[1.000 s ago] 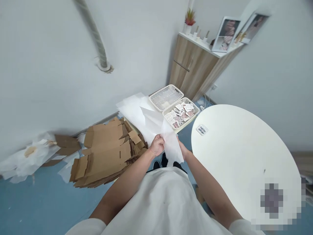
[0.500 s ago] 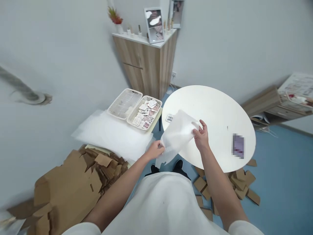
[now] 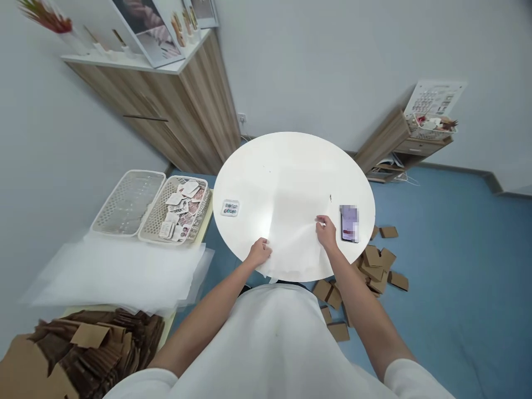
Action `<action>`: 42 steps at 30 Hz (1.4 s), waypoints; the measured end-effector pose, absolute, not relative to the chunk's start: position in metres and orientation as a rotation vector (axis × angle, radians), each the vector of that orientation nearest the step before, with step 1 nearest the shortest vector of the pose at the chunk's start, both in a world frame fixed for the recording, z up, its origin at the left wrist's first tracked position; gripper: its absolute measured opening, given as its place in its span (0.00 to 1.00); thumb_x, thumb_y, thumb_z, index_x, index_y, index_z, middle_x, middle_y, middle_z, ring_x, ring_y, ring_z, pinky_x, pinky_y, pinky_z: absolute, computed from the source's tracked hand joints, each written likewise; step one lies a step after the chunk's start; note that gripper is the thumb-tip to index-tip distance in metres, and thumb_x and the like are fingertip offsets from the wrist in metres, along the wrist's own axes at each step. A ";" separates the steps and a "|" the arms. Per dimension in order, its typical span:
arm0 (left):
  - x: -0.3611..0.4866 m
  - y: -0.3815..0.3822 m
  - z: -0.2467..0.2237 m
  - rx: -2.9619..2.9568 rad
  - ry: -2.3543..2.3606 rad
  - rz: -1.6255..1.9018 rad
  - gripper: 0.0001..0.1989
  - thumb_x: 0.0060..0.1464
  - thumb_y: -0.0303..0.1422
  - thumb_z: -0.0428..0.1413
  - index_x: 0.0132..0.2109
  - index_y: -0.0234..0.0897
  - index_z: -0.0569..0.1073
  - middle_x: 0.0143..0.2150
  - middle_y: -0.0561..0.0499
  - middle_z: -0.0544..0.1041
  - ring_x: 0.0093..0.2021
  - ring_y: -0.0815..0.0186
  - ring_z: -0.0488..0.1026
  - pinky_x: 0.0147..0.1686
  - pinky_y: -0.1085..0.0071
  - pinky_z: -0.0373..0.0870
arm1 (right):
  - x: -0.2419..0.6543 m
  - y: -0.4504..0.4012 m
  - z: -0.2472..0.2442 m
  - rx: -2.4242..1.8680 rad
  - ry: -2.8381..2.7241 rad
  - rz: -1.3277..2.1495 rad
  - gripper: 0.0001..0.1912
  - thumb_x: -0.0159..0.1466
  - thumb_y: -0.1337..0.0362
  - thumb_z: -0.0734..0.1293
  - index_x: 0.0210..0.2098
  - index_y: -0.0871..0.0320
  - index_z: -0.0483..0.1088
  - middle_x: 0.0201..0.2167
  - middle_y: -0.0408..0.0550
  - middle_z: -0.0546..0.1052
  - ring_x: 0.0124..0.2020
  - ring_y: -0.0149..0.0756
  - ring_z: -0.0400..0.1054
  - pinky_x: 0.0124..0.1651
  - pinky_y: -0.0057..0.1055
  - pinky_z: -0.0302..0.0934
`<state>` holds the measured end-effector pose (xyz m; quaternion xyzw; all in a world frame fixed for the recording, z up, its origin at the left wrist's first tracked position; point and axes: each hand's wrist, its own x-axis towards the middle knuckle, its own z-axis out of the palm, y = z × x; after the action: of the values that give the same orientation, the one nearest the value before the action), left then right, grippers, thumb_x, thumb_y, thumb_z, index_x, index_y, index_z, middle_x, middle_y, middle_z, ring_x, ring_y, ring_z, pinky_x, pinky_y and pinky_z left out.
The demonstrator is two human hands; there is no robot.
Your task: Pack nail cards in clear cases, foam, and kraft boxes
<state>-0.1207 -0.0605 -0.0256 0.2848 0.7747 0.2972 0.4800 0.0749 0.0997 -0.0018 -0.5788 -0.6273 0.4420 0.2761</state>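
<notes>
A thin, translucent white sheet [image 3: 296,221] is spread over the round white table, its near edge hanging slightly past the rim toward my body. My left hand [image 3: 258,252] pinches its near left edge, fingers closed. On the sheet's right edge, the fingers of my right hand [image 3: 326,231] are curled and closed on it. Just right of that hand lies a phone [image 3: 349,224] with a lit, partly blurred screen. A small clear case with coloured pieces [image 3: 230,208] rests on the left of the table.
The round table [image 3: 291,145] stands by the wall. To the left are a stack of translucent sheets [image 3: 120,269], a basket of small packets [image 3: 182,208], another basket [image 3: 128,202] and folded cardboard [image 3: 103,354]. Small cardboard boxes [image 3: 376,263] lie on the floor at right.
The sheet, held up in the air above the near left of the table before, now lies flat on it. Both hands came down with it, and the view turned right.
</notes>
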 end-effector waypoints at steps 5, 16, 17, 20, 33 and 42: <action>-0.109 -0.047 -0.037 0.783 2.108 0.594 0.17 0.44 0.29 0.53 0.44 0.35 0.65 0.29 0.51 0.69 0.33 0.65 0.69 0.31 0.73 0.61 | 0.077 0.128 -0.030 -1.579 -2.120 1.115 0.25 0.55 0.63 0.58 0.52 0.60 0.58 0.51 0.54 0.64 0.47 0.39 0.62 0.50 0.38 0.55; -0.100 -0.048 -0.032 1.042 2.302 0.423 0.26 0.48 0.29 0.49 0.55 0.31 0.55 0.41 0.43 0.69 0.42 0.59 0.68 0.38 0.65 0.64 | 0.078 0.072 -0.047 -1.346 -2.912 0.749 0.36 0.58 0.54 0.58 0.61 0.59 0.40 0.63 0.53 0.40 0.63 0.44 0.30 0.59 0.45 0.33; -0.099 -0.048 -0.032 1.119 2.342 0.420 0.27 0.48 0.29 0.50 0.56 0.32 0.53 0.47 0.40 0.67 0.46 0.57 0.65 0.42 0.63 0.63 | 0.078 0.071 -0.049 -1.359 -2.927 0.747 0.36 0.58 0.54 0.58 0.61 0.59 0.40 0.63 0.53 0.40 0.63 0.44 0.29 0.59 0.46 0.32; -0.096 -0.048 -0.032 1.410 2.348 0.357 0.27 0.48 0.27 0.49 0.57 0.36 0.54 0.58 0.40 0.57 0.56 0.53 0.55 0.50 0.57 0.56 | 0.079 0.076 -0.053 -1.370 -2.942 0.748 0.36 0.59 0.54 0.57 0.61 0.60 0.40 0.63 0.54 0.39 0.63 0.43 0.28 0.59 0.48 0.30; -0.101 -0.048 -0.036 1.537 2.203 0.274 0.22 0.49 0.27 0.46 0.54 0.39 0.61 0.60 0.43 0.54 0.59 0.53 0.50 0.52 0.54 0.53 | 0.077 0.074 -0.044 -1.365 -2.860 0.613 0.34 0.58 0.58 0.57 0.60 0.60 0.42 0.63 0.56 0.39 0.63 0.47 0.31 0.57 0.51 0.34; -0.185 -0.083 -0.039 1.376 2.342 0.627 0.21 0.50 0.33 0.48 0.53 0.38 0.61 0.58 0.42 0.57 0.57 0.52 0.52 0.52 0.52 0.54 | 0.025 0.034 -0.027 -1.321 -2.499 0.640 0.24 0.59 0.63 0.54 0.55 0.59 0.53 0.60 0.57 0.52 0.61 0.46 0.44 0.55 0.49 0.45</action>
<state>-0.1849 -0.0830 -0.0393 0.4860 0.8270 0.2213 0.1759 0.0249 0.0343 -0.0270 -0.4526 -0.8558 0.2193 0.1214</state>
